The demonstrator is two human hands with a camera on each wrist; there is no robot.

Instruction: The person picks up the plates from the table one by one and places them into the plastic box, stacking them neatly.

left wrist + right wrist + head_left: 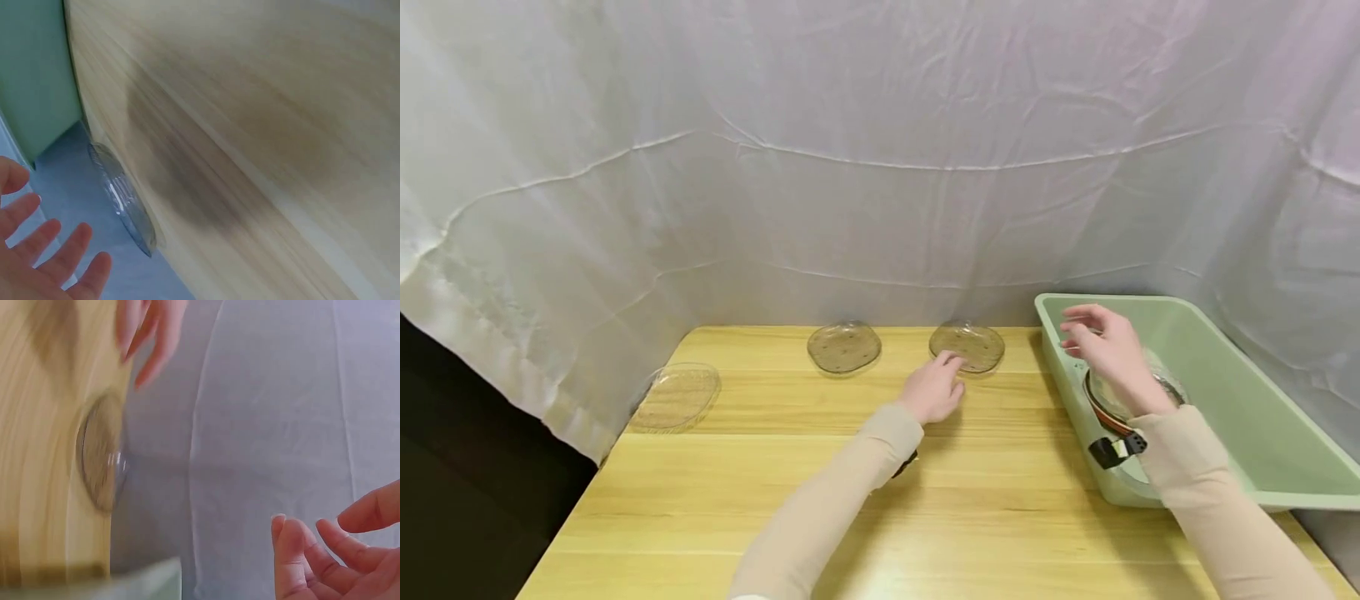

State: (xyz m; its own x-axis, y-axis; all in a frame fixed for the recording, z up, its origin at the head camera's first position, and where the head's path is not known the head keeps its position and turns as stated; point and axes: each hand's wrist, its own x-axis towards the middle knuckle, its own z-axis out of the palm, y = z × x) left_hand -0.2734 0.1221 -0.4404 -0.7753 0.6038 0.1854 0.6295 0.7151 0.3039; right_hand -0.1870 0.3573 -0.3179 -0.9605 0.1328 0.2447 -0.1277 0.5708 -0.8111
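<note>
"So, where's that glass plate (967,340)?"
"By the back edge of the tabletop (737,483), near the left hand (931,392), its fingers loosely spread."
"The right hand (1111,352)?"
"Over the green tub (1247,408), fingers loosely curved."

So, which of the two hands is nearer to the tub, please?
Right. The right hand is above the left side of the tub; the left hand is over the table, left of the tub, near a plate.
</note>
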